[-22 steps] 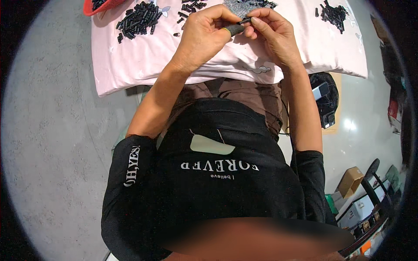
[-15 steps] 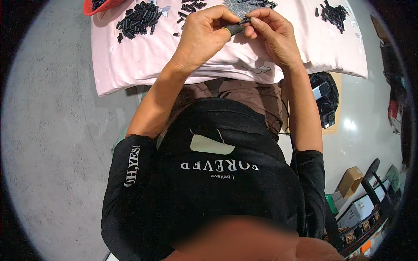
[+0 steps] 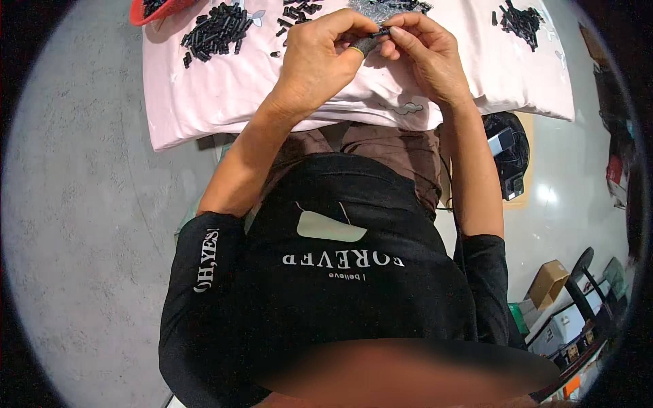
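Over the pink cloth, both of my hands meet at a small black tube-like piece [image 3: 383, 31]. My left hand [image 3: 314, 66] pinches its left end; a black finger sleeve with a yellow edge [image 3: 365, 45] covers the left thumb. At the other end, my right hand [image 3: 435, 60] grips the piece between thumb and fingers. The fingers partly hide it, so its full shape does not show. Just beyond the hands lies a heap of small clear pieces [image 3: 381, 8], partly covered by them.
A pile of black pieces [image 3: 216, 30] lies left on the pink cloth [image 3: 197, 102], with more black pieces [image 3: 299, 9] behind my left hand. Thinner black parts [image 3: 522, 27] are heaped at right. A red basket [image 3: 163, 9] stands at the far left corner.
My left hand has shifted slightly to the right, closer to my right hand, and its thumb has tilted. The right hand stays nearly still, and the piece remains between them.
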Motion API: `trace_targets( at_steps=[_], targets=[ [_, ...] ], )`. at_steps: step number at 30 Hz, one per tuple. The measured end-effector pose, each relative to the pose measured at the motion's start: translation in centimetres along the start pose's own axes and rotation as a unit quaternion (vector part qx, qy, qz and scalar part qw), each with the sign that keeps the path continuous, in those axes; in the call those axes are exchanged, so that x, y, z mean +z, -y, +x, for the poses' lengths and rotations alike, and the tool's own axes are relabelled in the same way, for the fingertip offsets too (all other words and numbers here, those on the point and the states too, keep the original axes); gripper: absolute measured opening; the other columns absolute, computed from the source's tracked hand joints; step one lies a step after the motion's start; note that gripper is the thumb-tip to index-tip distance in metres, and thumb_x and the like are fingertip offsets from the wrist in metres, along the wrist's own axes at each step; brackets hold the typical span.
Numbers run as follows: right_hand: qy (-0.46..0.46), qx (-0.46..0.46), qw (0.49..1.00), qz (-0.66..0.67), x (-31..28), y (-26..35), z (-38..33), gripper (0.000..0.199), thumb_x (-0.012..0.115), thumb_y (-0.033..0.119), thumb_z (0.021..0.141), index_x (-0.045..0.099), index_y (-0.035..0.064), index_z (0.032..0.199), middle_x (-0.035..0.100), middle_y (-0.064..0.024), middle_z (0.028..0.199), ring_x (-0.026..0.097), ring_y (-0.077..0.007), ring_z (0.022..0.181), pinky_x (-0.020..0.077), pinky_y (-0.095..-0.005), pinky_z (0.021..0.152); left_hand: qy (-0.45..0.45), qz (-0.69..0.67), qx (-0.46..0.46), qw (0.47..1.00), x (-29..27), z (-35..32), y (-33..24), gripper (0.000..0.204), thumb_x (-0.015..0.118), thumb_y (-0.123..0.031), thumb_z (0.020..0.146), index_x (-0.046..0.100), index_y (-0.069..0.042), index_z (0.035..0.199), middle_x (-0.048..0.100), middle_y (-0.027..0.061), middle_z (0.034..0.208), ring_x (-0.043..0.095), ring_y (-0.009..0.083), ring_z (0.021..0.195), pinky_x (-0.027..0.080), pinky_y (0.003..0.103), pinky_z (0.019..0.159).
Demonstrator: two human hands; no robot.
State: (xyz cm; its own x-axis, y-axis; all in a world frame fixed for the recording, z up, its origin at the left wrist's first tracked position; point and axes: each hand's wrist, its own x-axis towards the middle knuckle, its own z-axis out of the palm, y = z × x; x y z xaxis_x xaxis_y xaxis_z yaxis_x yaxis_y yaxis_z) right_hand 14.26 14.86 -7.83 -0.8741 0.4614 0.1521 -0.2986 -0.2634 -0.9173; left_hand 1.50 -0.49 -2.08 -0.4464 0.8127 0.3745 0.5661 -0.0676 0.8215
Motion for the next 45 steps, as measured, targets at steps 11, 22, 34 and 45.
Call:
trace_targets(
  at_steps=[11, 22, 34, 45],
  targets=[
    [-0.006, 0.006, 1.000, -0.010, 0.0, 0.0, 0.0, 0.017, 0.059, 0.004, 0.099, 0.064, -0.0030, 0.113, 0.067, -0.0078, 0.086, 0.062, -0.0114, 0.076, 0.0508, -0.0221, 0.072, 0.001, -0.017, -0.018, 1.000, 0.3, -0.2, -0.2, 0.020, 0.069, 0.003, 0.083, 0.072, -0.002, 0.103, 0.075, 0.0073, 0.088, 0.070, 0.0109, 0.080, 0.056, 0.026, 0.073],
    [-0.002, 0.018, 1.000, -0.001, -0.1, 0.1, -0.1, 0.018, 0.058, 0.004, 0.099, 0.063, -0.0033, 0.114, 0.067, -0.0081, 0.086, 0.062, -0.0113, 0.077, 0.0505, -0.0222, 0.072, 0.011, 0.026, 0.061, 0.998, -0.6, 0.2, -0.2, 0.025, 0.060, 0.006, 0.078, 0.072, -0.002, 0.098, 0.073, 0.0107, 0.087, 0.071, 0.0173, 0.075, 0.056, 0.028, 0.069],
    [-0.001, 0.017, 1.000, 0.007, -0.2, 0.2, -0.1, 0.017, 0.059, 0.007, 0.100, 0.064, -0.0016, 0.114, 0.068, -0.0072, 0.089, 0.063, -0.0108, 0.080, 0.0517, -0.0218, 0.073, 0.088, -0.093, -0.079, 0.989, -0.9, 1.3, -2.7, 0.004, 0.066, 0.008, 0.087, 0.069, 0.005, 0.089, 0.069, 0.0090, 0.086, 0.066, 0.0119, 0.079, 0.054, 0.025, 0.068],
    [-0.013, 0.011, 1.000, 0.017, -0.5, -0.2, 0.0, 0.017, 0.060, 0.006, 0.099, 0.064, -0.0010, 0.114, 0.067, -0.0050, 0.093, 0.063, -0.0088, 0.079, 0.0511, -0.0205, 0.072, 0.031, -0.075, 0.283, 0.956, 0.4, 2.1, 0.7, 0.011, 0.061, 0.012, 0.082, 0.067, 0.006, 0.089, 0.067, 0.0114, 0.082, 0.066, 0.0168, 0.074, 0.054, 0.029, 0.064]
  ],
)
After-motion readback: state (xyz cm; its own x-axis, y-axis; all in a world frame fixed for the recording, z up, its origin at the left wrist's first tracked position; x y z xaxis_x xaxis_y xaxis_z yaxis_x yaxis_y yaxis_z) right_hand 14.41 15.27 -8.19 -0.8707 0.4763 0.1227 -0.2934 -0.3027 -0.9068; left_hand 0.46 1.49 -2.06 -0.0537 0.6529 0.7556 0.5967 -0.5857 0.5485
